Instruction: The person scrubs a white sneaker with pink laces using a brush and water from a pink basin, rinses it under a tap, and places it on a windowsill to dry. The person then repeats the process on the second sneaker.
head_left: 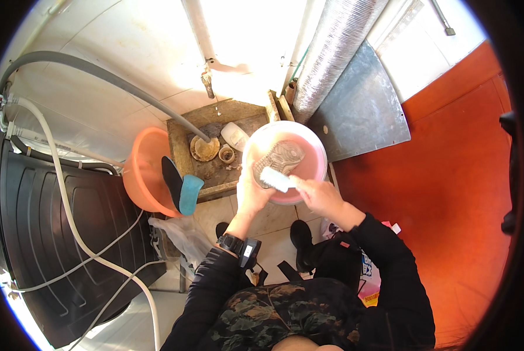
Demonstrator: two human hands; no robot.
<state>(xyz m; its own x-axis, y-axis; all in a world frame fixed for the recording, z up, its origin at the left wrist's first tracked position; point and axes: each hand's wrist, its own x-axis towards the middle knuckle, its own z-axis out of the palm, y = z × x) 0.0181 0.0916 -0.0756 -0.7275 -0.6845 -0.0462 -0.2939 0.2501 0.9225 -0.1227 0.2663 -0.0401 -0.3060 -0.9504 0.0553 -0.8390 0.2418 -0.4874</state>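
My left hand (252,193) grips a shoe (284,154) by one end, its patterned sole facing up, over a round white-rimmed basin (319,158) with a pink inside. In my right hand (321,196) is the handle of a scrub brush (275,179) with pale bristles. The brush lies across the sole close to my left hand; whether the bristles press on it cannot be told. The underside of the shoe is hidden. Two insoles, one black (170,175) and one blue (191,193), hang over the rim of an orange basin (144,175) to the left.
Behind the basin, a low sink (209,193) holds a white bottle (234,136), a small cup (227,154) and a drain with a grey hose (156,105). A tap (207,83) drips above. Left stands a black appliance (69,237); right, a metal sheet (363,109) and red door (437,175).
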